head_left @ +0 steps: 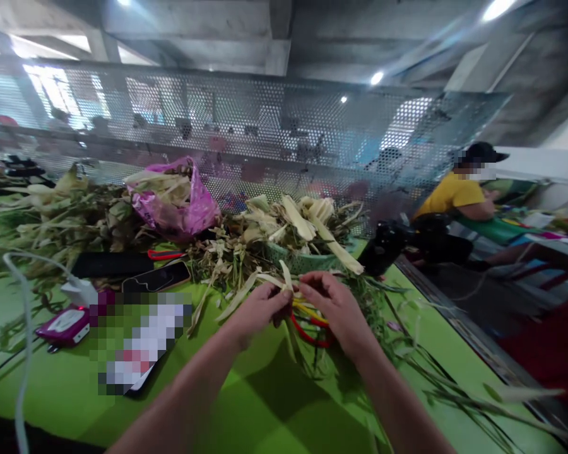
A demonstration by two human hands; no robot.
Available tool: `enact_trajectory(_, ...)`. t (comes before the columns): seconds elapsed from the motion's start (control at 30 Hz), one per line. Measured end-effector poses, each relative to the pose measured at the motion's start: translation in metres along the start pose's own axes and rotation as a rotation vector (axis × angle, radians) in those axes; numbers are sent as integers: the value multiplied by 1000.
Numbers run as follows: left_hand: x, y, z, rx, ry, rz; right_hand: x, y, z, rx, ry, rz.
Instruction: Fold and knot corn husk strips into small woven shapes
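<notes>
My left hand pinches a pale dried corn husk strip between thumb and fingertips; the strip stands up above the grip. My right hand is closed close beside it, fingertips on the same husk work. Below the fingers hang red and yellow loops, partly hidden by the right hand; what they belong to I cannot make out. Just beyond the hands stands a green basket heaped with dry husks. Another loose husk strip lies left of my left hand.
A pink plastic bag of husks and a dried plant pile lie at back left. Phones, a purple power strip and a white cable are nearer. Stalks lie right. A person in yellow sits beyond.
</notes>
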State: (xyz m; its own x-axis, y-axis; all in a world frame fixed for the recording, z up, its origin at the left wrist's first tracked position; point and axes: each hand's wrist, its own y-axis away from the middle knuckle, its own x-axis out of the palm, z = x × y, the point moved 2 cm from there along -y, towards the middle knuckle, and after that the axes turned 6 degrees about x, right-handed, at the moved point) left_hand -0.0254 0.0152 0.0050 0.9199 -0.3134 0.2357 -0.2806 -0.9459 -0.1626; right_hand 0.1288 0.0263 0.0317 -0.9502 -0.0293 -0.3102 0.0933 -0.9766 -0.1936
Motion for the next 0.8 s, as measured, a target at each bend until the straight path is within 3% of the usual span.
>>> enact_trajectory(0.13, -6, 0, -1, 15, 53, -83, 4, 2, 2, -10, 126, 72)
enact_trajectory(0.23, -8, 1, -1, -40, 35, -129, 6, 2, -1, 23, 47, 86)
enact_trajectory(0.37, -8, 0, 2, -88, 70, -188, 7, 1, -9, 169, -109, 80)
enact_trajectory(0.47, -8, -1, 2, -79, 120, -159, 7, 1, -13, 236, -216, 75)
enact_trajectory(0.63, -6, 0, -1, -72, 76, -115, 8, 2, -9, 228, -274, 139)
enact_trajectory(0.73, -2, -1, -2, -51, 44, -30, 10, 3, -6, 242, -386, 186)
enact_trajectory(0.8, 0, -1, -1, -24, 37, 31, 11, 3, -6, 248, -429, 148)
